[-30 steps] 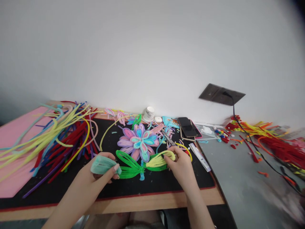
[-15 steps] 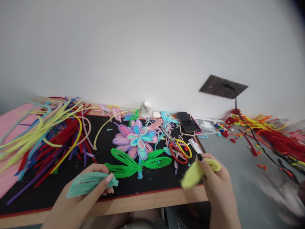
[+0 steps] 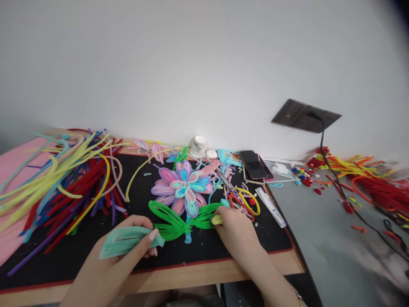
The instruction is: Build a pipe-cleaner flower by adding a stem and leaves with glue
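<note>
My left hand (image 3: 128,247) pinches a mint-green pipe-cleaner petal (image 3: 119,241) between thumb and fingers, above the mat's front edge. My right hand (image 3: 238,226) is closed over the right green leaf of the flower, with a bit of the yellow pipe-cleaner petal (image 3: 217,219) showing at its fingers. Most of that petal and the fingertips are hidden behind the hand. Between both hands lies a pipe-cleaner flower (image 3: 187,187) in purple, pink and blue, with looped green leaves (image 3: 169,219) and a short blue stem (image 3: 188,237).
Loose pipe cleaners (image 3: 79,183) heap at the left on the black mat (image 3: 105,251). Scissors (image 3: 247,200), a phone (image 3: 254,164), a paper cup (image 3: 199,146) and a white case (image 3: 211,154) lie behind. Red and yellow pipe cleaners (image 3: 377,187) cover the grey table's right side.
My right hand has moved left with the yellow petal, from beside the scissors to the right green leaf. The left hand, still holding the mint-green petal, has shifted slightly right.
</note>
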{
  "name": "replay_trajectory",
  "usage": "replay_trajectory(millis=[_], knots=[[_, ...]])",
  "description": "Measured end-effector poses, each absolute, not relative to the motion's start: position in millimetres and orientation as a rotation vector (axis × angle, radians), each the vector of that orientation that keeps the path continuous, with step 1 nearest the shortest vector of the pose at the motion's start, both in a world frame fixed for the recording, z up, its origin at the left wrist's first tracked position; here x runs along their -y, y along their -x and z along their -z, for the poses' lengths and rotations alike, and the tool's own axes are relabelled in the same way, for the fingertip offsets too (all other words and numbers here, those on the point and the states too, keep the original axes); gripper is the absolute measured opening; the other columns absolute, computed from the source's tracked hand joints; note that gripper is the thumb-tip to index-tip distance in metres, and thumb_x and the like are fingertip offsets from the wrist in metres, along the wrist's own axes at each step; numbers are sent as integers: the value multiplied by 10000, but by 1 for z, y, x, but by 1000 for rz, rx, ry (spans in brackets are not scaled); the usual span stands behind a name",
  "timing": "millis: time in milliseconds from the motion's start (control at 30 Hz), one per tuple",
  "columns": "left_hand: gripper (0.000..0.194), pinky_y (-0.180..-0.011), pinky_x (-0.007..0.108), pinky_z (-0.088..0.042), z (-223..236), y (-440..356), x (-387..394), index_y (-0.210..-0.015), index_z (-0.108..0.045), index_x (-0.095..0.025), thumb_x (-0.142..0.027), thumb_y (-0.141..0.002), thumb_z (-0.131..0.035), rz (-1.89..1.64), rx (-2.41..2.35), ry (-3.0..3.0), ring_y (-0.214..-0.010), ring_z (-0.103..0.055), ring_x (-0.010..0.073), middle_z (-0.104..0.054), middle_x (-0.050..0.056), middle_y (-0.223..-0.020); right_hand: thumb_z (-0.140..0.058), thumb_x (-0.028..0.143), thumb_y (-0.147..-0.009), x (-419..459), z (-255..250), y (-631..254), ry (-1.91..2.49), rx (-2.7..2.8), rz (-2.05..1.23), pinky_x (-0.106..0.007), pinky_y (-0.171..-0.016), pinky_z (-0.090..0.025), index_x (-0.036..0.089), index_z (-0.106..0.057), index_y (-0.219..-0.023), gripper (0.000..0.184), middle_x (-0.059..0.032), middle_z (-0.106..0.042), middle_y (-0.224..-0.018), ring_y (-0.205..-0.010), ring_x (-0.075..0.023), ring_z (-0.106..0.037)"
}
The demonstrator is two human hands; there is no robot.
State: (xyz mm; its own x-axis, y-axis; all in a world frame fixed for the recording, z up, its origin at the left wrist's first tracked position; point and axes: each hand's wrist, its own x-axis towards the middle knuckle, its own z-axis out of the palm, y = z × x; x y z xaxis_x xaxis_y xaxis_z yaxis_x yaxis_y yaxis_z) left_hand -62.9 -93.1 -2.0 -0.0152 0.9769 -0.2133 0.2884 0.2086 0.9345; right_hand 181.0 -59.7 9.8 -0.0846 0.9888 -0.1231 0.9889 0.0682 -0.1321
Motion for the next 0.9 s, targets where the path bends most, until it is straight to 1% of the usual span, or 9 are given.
replay_trajectory(millis=[200,267,367,500,567,633,767,833,900], knots=[[336,-562,226,-539,8,76,94,-823,-575,-239,-555,-723,-623,-913,-1560,-1311,-569,-631,169,-648,-23,-610,-515,85,-738,56,-24,-201,-2273,-2458,476,-243,-594,-403,198,-685,-799,213,-40,-717,-739,-691,-195,-662],[329,-550,223,-532,11,83,93,-848,-574,-244,-544,-724,-624,-884,-1571,-1325,-569,-627,168,-640,-32,-589,-523,132,-748,48,-32,-217,-2482,-2455,374,-247,-594,-411,193,-695,-826,198,-42,-714,-730,-666,-191,-651],[334,-526,228,-523,11,88,91,-883,-561,-246,-528,-720,-633,-854,-1537,-1330,-568,-626,173,-640,-37,-578,-527,175,-752,32,-38,-237,-2630,-2374,222,-270,-634,-427,187,-714,-927,256,-73,-734,-837,-751,-221,-662],[410,-481,245,-513,2,81,89,-956,-537,-228,-541,-707,-627,-978,-1511,-1253,-502,-601,174,-618,-41,-520,-512,233,-784,27,-44,-246,-2780,-2360,319,-300,-659,-441,164,-688,-1083,354,-90,-734,-867,-750,-234,-653],[450,-460,253,-509,-4,74,89,-957,-527,-209,-550,-685,-638,-1007,-1495,-1198,-481,-596,178,-613,-35,-500,-485,338,-840,36,-50,-243,-2932,-2430,506,-300,-628,-447,150,-697,-1018,335,-89,-720,-814,-702,-224,-634],[478,-454,261,-512,-8,65,88,-972,-510,-197,-556,-685,-639,-986,-1440,-1145,-481,-606,186,-624,-24,-506,-433,446,-888,51,-56,-236,-2985,-2552,861,-285,-603,-455,160,-694,-966,395,-87,-702,-819,-701,-211,-622],[479,-460,272,-509,-10,41,84,-1025,-484,-185,-565,-750,-579,-897,-1269,-1082,-468,-608,186,-624,-18,-507,-335,511,-938,76,-58,-211,-2672,-2705,1603,-254,-537,-431,187,-670,-900,468,-66,-652,-774,-612,-165,-562],[435,-473,263,-504,-11,27,82,-999,-508,-178,-545,-774,-566,-866,-1197,-1105,-445,-581,163,-608,-23,-492,-321,500,-949,81,-52,-197,-2392,-2729,1748,-247,-479,-382,187,-652,-852,466,-39,-602,-679,-523,-142,-491],[380,-474,248,-495,-12,15,81,-956,-533,-183,-524,-791,-561,-805,-1112,-1120,-465,-581,150,-619,-19,-546,-362,435,-955,81,-47,-185,-2131,-2872,1604,-244,-499,-366,182,-636,-810,400,-20,-572,-642,-523,-132,-470]])
